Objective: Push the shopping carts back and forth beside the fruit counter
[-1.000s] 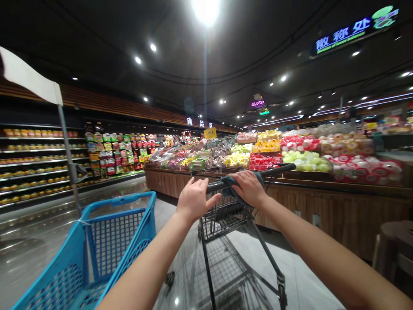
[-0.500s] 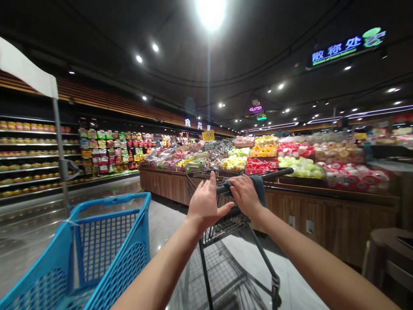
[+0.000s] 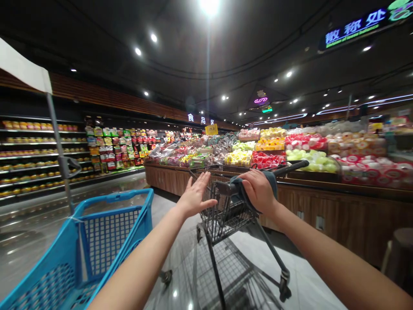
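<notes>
My right hand [image 3: 259,190] is closed on a dark blue-grey cloth [image 3: 272,181] pressed over the handle [image 3: 288,167] of a black wire shopping cart [image 3: 226,215]. My left hand [image 3: 194,197] hovers open just left of the handle's end, fingers stretched out and apart, touching nothing. The cart stands on the glossy grey floor in front of me, its basket looking empty.
A blue plastic cart [image 3: 97,241] with a white flag on a pole [image 3: 58,150] stands at lower left. A long wooden display counter [image 3: 338,206] piled with packaged sweets runs along the right. Stocked shelves [image 3: 35,159] line the far left wall. A dark stool [image 3: 400,254] sits at right.
My left hand let go of the cart handle and lifted off to the left, fingers opening. My right hand stayed on the cloth and handle.
</notes>
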A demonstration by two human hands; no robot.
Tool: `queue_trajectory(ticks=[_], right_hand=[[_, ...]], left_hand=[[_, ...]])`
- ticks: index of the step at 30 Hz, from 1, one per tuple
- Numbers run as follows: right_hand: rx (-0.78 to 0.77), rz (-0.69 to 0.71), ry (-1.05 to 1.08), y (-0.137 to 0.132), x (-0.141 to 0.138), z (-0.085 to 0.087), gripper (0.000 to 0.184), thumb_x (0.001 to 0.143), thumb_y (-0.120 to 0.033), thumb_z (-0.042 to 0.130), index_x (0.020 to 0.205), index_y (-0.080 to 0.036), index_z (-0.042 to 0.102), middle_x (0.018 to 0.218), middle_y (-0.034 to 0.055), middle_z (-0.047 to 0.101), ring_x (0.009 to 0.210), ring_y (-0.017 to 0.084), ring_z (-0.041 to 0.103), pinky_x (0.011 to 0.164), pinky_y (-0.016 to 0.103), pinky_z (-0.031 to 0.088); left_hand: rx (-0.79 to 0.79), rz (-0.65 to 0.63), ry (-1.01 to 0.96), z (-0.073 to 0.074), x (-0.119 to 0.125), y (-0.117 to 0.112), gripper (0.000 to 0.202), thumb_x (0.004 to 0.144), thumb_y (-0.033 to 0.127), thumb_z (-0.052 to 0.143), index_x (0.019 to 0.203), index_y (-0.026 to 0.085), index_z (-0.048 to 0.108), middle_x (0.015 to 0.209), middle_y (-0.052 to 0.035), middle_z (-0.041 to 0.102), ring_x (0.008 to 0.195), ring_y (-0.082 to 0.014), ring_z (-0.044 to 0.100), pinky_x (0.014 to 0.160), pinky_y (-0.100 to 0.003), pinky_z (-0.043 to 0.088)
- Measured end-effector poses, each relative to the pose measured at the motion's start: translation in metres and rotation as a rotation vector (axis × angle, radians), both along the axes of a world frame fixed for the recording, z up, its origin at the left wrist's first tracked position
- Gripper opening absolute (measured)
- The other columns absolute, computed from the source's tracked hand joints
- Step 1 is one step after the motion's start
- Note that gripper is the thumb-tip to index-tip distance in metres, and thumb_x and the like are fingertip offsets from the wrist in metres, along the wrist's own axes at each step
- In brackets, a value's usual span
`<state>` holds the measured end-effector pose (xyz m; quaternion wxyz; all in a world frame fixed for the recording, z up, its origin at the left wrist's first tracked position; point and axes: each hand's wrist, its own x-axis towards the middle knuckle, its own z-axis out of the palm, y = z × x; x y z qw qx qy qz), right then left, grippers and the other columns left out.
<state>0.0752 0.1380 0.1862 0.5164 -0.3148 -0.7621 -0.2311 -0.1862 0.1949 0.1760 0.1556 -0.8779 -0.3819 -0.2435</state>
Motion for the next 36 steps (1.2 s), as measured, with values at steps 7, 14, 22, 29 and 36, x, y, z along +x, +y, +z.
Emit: queue_trajectory(ticks=[7, 14, 22, 29, 36], right_hand=[[0.004, 0.081, 0.154, -0.005, 0.062, -0.005, 0.035, 0.099, -0.038, 0.036, 0.086, -0.022, 0.065, 0.084, 0.0044, 0.066, 0.081, 0.021, 0.059, 0.082, 0.038, 0.043], [-0.232, 0.128, 0.455, -0.018, 0.139, -0.014, 0.039, 0.095, -0.051, 0.04, 0.085, -0.025, 0.067, 0.091, 0.0039, 0.066, 0.088, 0.024, 0.061, 0.084, 0.04, 0.046], [-0.744, 0.079, 0.681, -0.069, 0.179, 0.011, 0.039, 0.079, -0.055, 0.063, 0.106, -0.027, 0.064, 0.095, 0.0023, 0.069, 0.078, 0.02, 0.064, 0.063, 0.031, 0.05], [-0.507, -0.402, 0.441, -0.097, 0.213, 0.049, 0.033, 0.073, -0.053, 0.067, 0.083, -0.022, 0.069, 0.084, 0.0051, 0.07, 0.075, 0.022, 0.062, 0.066, 0.034, 0.047], [-0.109, -0.477, 0.035, -0.133, 0.16, 0.072, 0.038, 0.091, -0.049, 0.053, 0.118, -0.024, 0.062, 0.108, 0.0104, 0.069, 0.093, 0.025, 0.064, 0.078, 0.038, 0.049]], left_hand=[[-0.167, -0.079, 0.166, -0.007, 0.025, 0.047, 0.095, 0.082, 0.077, 0.042, 0.155, 0.025, 0.009, 0.161, -0.0088, 0.021, 0.149, -0.0254, 0.014, 0.119, -0.056, -0.001], [-0.19, -0.052, 0.188, -0.028, 0.051, 0.072, 0.092, 0.081, 0.079, 0.042, 0.152, 0.023, 0.025, 0.158, -0.0117, 0.03, 0.147, -0.0263, 0.023, 0.118, -0.057, 0.002], [-0.063, -0.145, 0.135, -0.043, 0.098, 0.049, 0.092, 0.08, 0.077, 0.045, 0.149, 0.018, 0.031, 0.15, -0.0146, 0.043, 0.14, -0.0292, 0.034, 0.119, -0.054, 0.01], [0.032, -0.121, 0.106, -0.052, 0.109, 0.016, 0.094, 0.081, 0.073, 0.049, 0.153, 0.02, 0.021, 0.143, -0.0142, 0.049, 0.134, -0.0314, 0.04, 0.118, -0.058, 0.004], [0.076, -0.073, 0.09, -0.066, 0.118, -0.009, 0.104, 0.078, 0.074, 0.053, 0.156, 0.023, 0.006, 0.147, -0.0154, 0.045, 0.136, -0.0355, 0.037, 0.115, -0.061, -0.01]])
